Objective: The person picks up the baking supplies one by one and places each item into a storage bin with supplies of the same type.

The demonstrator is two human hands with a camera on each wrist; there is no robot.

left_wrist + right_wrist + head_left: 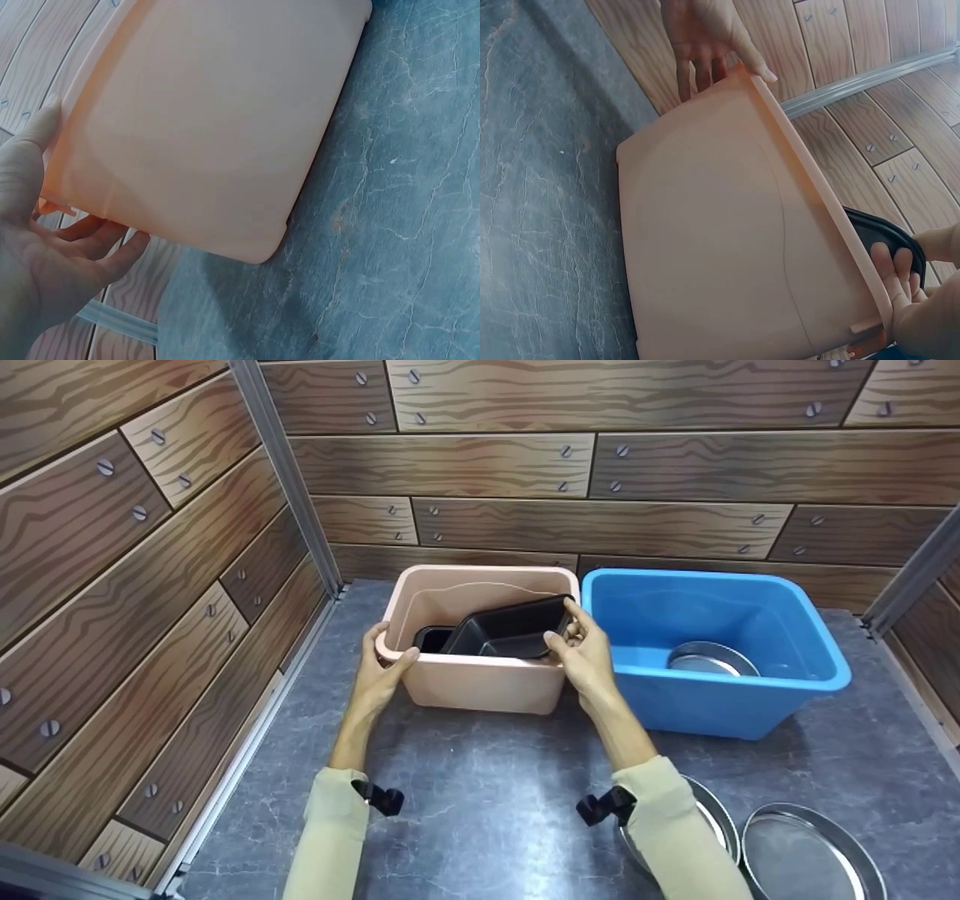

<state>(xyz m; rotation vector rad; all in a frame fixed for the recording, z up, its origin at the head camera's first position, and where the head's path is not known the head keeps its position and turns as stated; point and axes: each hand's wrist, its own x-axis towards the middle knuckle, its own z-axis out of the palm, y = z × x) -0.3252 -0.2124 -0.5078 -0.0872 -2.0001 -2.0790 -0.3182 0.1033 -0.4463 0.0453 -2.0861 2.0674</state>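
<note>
In the head view a peach plastic bin (487, 684) stands at the back, left of centre. My left hand (375, 675) grips its left front corner, thumb over the rim and fingers below it; the left wrist view shows this hand (60, 247) close up. With my right hand (589, 652) I pinch the right end of a black rectangular loaf pan (517, 626), which lies tilted inside the bin near the rim. Another black pan (433, 639) sits lower in the bin, partly hidden. In the right wrist view, right-hand fingers (900, 274) lie against the black pan's edge.
A blue bin (712, 705) stands directly right of the peach one, with a round metal pan (712, 658) inside. Two more round metal pans, one (810, 851) at the front right and one (712, 817) partly under my right sleeve, lie on the grey marbled surface (480, 787). Wood-patterned walls enclose it.
</note>
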